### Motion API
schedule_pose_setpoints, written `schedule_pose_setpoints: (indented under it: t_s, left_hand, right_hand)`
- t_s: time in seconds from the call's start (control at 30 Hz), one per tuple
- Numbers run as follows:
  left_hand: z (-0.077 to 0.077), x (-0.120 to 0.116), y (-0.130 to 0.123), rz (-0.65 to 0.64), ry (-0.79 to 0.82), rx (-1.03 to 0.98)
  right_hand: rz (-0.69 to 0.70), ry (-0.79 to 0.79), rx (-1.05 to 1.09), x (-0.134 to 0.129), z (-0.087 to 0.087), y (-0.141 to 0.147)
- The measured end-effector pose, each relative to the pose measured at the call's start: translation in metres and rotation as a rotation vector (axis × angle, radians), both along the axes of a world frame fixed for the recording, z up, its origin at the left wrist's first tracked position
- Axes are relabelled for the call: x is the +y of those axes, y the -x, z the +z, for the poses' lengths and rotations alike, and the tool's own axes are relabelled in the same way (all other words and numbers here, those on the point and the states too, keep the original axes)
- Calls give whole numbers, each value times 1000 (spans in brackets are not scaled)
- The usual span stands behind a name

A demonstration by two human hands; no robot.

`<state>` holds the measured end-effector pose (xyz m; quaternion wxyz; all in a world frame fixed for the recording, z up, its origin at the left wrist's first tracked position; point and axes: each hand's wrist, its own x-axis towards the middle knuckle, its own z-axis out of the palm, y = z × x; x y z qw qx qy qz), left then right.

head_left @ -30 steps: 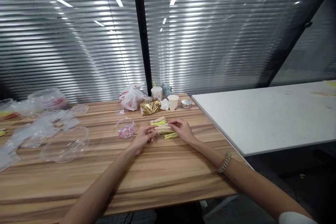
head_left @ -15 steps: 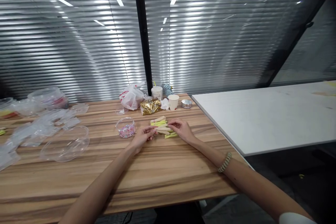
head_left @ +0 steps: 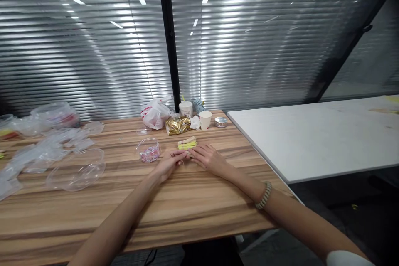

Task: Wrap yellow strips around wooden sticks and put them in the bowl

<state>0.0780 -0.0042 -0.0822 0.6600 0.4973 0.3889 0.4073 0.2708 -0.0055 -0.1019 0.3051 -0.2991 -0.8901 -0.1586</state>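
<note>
My left hand (head_left: 171,163) and right hand (head_left: 208,158) lie palm-down, fingertips meeting just before a small heap of pale yellow and cream strips (head_left: 187,144); I can't tell if they pinch anything. None show in the clear bowl of pink beads (head_left: 149,151) left of my hands on the wooden surface (head_left: 187,208).

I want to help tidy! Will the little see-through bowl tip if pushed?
The clear bowl looks thin-walled, so it is probably light and may slide easily. It sits low and wide, so tipping seems unlikely with a gentle push. The pink bits look loose and could spill.
</note>
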Motion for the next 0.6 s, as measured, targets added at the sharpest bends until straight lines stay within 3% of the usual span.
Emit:
schedule_pose_setpoints:
  t_s: [0.23,0.6]
  left_hand:
    - [0,-2,-2,-2,11,-11]
    - [1,-3,-5,21,16,20]
  right_hand:
    - [-52,-47,-127,0,-1,1]
    - [-42,77,-59,-3,0,3]
